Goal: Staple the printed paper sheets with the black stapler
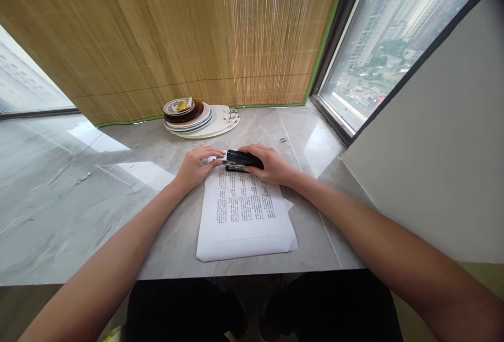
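A black stapler (244,159) is held over the top part of a stack of printed paper (246,234). My right hand (272,164) wraps around its rear end, thumb below and fingers on top. At the stapler's front end, my left hand (200,164) is closed, thumb and fingertips pinched at the nose. Between the black upper arm and the base, a silvery metal part shows. What lies right between my left fingertips is too small to make out. The paper lies on the grey marble-look counter (165,250), its lower right corner slightly bent.
Behind the hands, stacked plates (189,121) sit on an oval white platter (225,120), with a small yellow packet (185,105) on top. Tiny metal pieces (282,139) lie right of the stapler. A bamboo blind (197,32) hangs behind; a window (378,53) and grey wall (437,148) stand right.
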The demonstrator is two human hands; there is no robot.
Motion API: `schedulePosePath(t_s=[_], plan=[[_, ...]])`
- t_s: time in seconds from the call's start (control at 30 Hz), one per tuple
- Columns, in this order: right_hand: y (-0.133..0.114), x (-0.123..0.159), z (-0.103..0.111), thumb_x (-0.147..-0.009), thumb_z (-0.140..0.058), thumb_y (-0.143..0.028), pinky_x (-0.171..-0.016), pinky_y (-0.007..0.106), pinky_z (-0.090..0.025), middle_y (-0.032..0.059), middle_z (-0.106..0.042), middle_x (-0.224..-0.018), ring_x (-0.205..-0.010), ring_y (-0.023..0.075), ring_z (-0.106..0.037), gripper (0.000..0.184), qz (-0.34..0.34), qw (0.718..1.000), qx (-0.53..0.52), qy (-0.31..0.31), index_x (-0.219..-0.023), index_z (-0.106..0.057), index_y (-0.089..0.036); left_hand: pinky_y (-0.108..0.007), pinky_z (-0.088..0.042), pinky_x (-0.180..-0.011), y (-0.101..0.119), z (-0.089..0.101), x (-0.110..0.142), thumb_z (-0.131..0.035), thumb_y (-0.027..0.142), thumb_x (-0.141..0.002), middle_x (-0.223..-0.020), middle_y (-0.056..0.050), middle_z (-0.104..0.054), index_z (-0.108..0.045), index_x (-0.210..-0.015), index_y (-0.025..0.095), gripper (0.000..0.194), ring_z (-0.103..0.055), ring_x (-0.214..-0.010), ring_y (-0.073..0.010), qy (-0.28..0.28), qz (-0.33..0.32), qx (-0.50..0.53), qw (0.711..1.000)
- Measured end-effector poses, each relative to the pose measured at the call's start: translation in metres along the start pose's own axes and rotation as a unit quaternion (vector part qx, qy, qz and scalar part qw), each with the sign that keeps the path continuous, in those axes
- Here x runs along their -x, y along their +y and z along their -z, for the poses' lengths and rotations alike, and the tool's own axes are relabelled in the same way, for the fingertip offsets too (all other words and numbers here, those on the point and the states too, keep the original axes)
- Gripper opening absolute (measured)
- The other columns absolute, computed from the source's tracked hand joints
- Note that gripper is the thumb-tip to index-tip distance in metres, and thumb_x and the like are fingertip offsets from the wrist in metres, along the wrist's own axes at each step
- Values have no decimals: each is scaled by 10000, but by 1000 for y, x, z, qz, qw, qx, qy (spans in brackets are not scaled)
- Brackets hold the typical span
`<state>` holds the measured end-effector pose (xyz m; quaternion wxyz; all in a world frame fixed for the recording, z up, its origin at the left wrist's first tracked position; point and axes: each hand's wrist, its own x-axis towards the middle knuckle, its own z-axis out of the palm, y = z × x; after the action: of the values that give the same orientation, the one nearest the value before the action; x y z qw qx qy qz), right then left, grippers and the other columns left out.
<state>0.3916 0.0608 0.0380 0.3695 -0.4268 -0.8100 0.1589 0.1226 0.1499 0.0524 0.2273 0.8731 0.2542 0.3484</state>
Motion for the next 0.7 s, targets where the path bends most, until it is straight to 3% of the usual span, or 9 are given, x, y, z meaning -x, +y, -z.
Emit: schedulePosePath(t_s=[0.7], plan=[[-1, 0, 0, -959, -669, -232, -1066, 478, -504, 93, -710, -1299, -1207, 285, -640, 425, -3, 1000, -9, -1, -1378, -614, -269, -415, -600, -975, 2, -4, -1, -836, 435, -849, -1029, -68, -846, -868, -928, 270, 186, -774, -996, -267, -27, 58, 26, 998]])
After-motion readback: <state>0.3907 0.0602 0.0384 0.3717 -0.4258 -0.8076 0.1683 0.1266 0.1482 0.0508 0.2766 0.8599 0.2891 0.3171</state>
